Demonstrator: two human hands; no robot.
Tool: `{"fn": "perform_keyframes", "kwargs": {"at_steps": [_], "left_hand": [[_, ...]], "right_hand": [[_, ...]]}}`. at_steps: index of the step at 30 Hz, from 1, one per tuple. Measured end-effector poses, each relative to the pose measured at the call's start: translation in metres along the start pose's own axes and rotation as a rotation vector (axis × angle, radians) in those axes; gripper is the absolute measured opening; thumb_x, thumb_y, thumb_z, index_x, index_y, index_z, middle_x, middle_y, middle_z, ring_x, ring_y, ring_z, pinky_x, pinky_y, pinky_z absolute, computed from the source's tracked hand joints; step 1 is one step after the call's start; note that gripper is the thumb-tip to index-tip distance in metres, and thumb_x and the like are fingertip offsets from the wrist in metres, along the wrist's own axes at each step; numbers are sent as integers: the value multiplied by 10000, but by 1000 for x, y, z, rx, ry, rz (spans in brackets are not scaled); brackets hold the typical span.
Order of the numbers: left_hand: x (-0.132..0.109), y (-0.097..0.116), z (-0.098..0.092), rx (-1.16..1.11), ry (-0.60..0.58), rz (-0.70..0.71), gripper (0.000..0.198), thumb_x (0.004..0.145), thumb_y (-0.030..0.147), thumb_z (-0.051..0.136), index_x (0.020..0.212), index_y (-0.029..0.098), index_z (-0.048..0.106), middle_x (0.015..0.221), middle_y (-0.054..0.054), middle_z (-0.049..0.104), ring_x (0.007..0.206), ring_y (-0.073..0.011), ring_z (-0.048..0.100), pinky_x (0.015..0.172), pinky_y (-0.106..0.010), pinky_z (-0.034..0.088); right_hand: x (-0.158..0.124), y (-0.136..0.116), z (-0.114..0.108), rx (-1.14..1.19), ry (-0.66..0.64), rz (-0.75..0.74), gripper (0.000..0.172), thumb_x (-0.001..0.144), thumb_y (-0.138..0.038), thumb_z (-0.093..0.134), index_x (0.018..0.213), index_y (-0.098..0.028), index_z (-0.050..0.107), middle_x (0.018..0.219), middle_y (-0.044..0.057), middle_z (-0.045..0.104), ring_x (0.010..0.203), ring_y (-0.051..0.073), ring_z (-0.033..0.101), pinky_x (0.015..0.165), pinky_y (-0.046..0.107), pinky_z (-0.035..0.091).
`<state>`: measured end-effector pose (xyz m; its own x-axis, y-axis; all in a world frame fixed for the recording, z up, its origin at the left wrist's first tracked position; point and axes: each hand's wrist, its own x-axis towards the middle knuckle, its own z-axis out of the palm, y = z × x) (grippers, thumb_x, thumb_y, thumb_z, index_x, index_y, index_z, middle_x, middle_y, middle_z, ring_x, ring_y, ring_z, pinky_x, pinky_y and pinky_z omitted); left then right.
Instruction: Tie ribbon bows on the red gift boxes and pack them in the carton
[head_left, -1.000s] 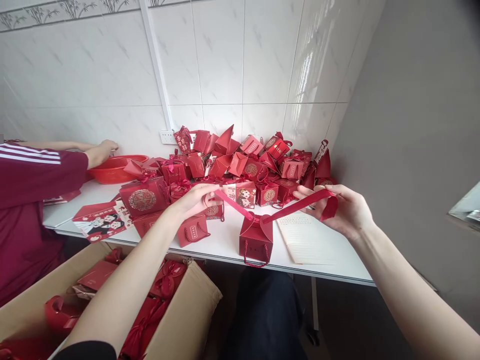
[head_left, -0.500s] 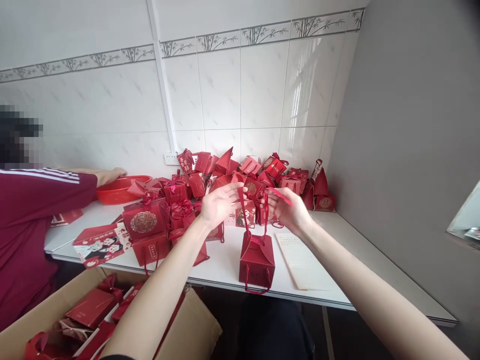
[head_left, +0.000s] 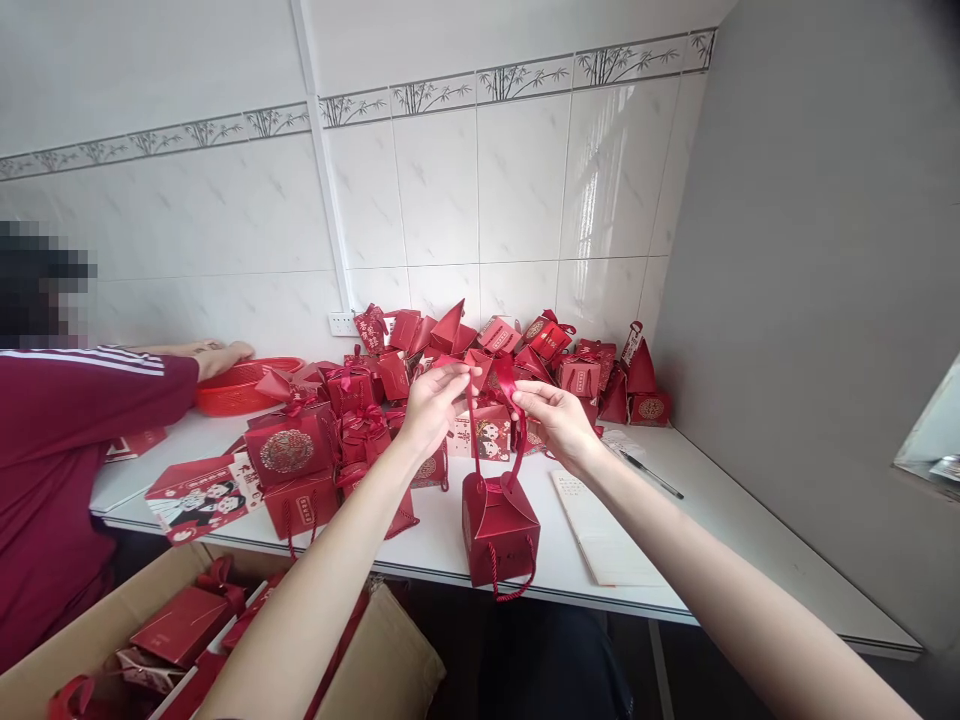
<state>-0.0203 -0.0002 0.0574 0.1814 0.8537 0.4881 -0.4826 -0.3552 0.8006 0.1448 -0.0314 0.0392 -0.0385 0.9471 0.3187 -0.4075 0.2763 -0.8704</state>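
A small red gift box [head_left: 497, 527] with a cord handle sits at the front edge of the white table [head_left: 739, 525]. A red ribbon [head_left: 507, 385] rises from its top in two strands. My left hand [head_left: 434, 398] pinches the left strand and my right hand [head_left: 556, 418] pinches the right strand; the two hands meet close together above the box, with the ribbon crossing between them.
Several red gift boxes [head_left: 480, 365] are piled against the tiled wall. A notepad [head_left: 600, 525] and a pen [head_left: 651, 475] lie right of the box. A cardboard carton [head_left: 195, 635] of red boxes stands lower left. A person in a maroon sleeve [head_left: 71, 405] reaches a red basin [head_left: 244, 382].
My hands, spread wide with the ribbon stretched a second ago, have come together above the box. The ribbon strands now stand upright and cross. The camera has tilted up.
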Motion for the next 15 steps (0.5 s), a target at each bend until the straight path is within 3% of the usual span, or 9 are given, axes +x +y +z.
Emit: {"fn": "perform_keyframes", "kwargs": {"at_steps": [6, 15], "left_hand": [[0, 2, 6, 21, -22, -20, 228, 650, 205, 693, 867, 149, 651, 927, -63, 687, 629, -86, 564, 610, -247, 490], [-11, 12, 17, 276, -294, 33, 348, 689, 205, 659, 1033, 155, 634, 951, -72, 672, 612, -118, 596, 626, -281, 499]], "right_hand": [[-1, 5, 4, -64, -70, -42, 264, 591, -390, 772, 687, -187, 634, 578, -35, 602, 506, 89, 521, 510, 217, 437], [5, 4, 14, -95, -76, -126, 328, 670, -449, 710, 566, -173, 567, 552, -26, 582, 496, 81, 494, 526, 224, 402]]}}
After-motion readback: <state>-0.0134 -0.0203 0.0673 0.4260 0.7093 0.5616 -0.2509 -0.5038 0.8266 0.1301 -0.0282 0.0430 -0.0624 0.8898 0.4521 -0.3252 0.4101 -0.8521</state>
